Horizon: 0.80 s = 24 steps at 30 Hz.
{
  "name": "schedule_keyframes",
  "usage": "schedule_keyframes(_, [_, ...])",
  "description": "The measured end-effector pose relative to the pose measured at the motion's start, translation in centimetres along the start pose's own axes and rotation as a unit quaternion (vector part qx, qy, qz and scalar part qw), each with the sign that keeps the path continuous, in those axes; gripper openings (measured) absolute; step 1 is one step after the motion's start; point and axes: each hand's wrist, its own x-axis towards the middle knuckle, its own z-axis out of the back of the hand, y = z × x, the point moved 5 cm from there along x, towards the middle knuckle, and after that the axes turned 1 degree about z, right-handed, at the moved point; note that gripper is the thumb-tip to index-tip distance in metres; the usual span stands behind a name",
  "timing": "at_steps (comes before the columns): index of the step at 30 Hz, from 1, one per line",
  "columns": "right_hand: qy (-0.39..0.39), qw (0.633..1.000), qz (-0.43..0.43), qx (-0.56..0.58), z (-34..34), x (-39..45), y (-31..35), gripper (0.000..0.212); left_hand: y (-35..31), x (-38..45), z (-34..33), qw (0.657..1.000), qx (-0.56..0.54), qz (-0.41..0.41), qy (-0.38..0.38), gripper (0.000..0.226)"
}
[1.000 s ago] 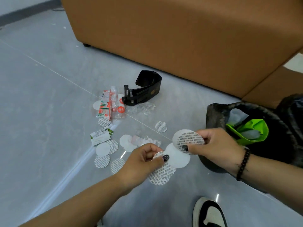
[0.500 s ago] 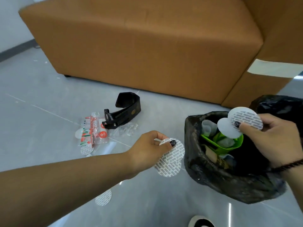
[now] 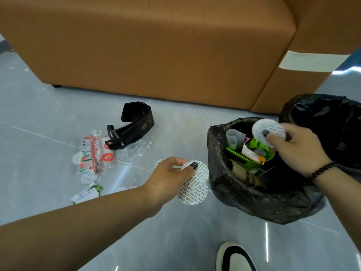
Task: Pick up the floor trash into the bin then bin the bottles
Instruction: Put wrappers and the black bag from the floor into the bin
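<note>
Fingers point(image 3: 192, 166) of the left hand point(image 3: 168, 180) are pinching a few round seal liners point(image 3: 195, 187) just left of the bin point(image 3: 244, 194).
Fingers point(image 3: 273, 136) of the right hand point(image 3: 297, 147) are gripping more white discs point(image 3: 263, 127) over the bin's open mouth, directly above the green packaging point(image 3: 252, 159) inside the black liner. Further left of the left fingers, wrappers point(image 3: 93, 155), a black cardboard sleeve point(image 3: 134, 126) and more discs are lying on the floor point(image 3: 39, 133) before the brown sofa point(image 3: 156, 45).
</note>
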Motion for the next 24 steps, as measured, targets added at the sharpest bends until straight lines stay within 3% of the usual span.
schedule_keyframes(2, [0.063, 0.996, -0.004, -0.057, -1.6, 0.3, -0.6, 0.018, 0.0, 0.0, 0.0, 1.0, -0.007, 0.0, -0.003, 0.019])
schedule_keyframes(4, [0.067, 0.994, -0.007, -0.081, -2.3, 0.2, -1.1, 0.008, 0.2, 0.0, 0.2, 1.0, -0.016, -0.002, -0.004, 0.019])
schedule_keyframes(7, [-0.04, 0.995, 0.036, -0.084, -1.3, -0.9, -0.6, 0.019, 0.4, -0.1, 0.4, 1.0, -0.029, -0.002, -0.007, 0.019])
schedule_keyframes(9, [-0.08, 0.994, 0.077, -0.011, -0.9, -2.6, 1.5, 0.014, 0.4, -0.2, 0.6, 0.999, -0.039, -0.002, -0.016, 0.018])
schedule_keyframes(11, [0.011, 0.991, 0.037, 0.126, -2.3, -4.4, 3.9, 0.007, 0.5, -0.4, 0.7, 0.998, -0.062, -0.005, -0.023, 0.02])
schedule_keyframes(13, [0.141, 0.95, -0.055, 0.272, -5.1, -6.1, 5.6, 0.006, 0.4, -0.6, 0.7, 0.995, -0.097, -0.012, -0.029, 0.023])
schedule_keyframes(15, [0.218, 0.914, -0.116, 0.322, -7.1, -7.3, 6.3, 0.005, 0.2, -0.9, 0.7, 0.991, -0.131, -0.02, -0.029, 0.026])
schedule_keyframes(18, [0.272, 0.87, -0.168, 0.375, -8.7, -8.1, 6.3, 0.009, 0.0, -1.3, 0.6, 0.99, -0.136, -0.035, -0.016, 0.027])
schedule_keyframes(20, [0.271, 0.851, -0.186, 0.409, -9.0, -8.4, 6.2, 0.01, 0.0, -1.4, 0.5, 0.991, -0.129, -0.038, -0.007, 0.025])
schedule_keyframes(24, [0.148, 0.88, -0.167, 0.418, -7.0, -7.1, 5.1, 0.016, 0.1, -1.7, 0.1, 0.991, -0.126, -0.033, 0.011, 0.018])
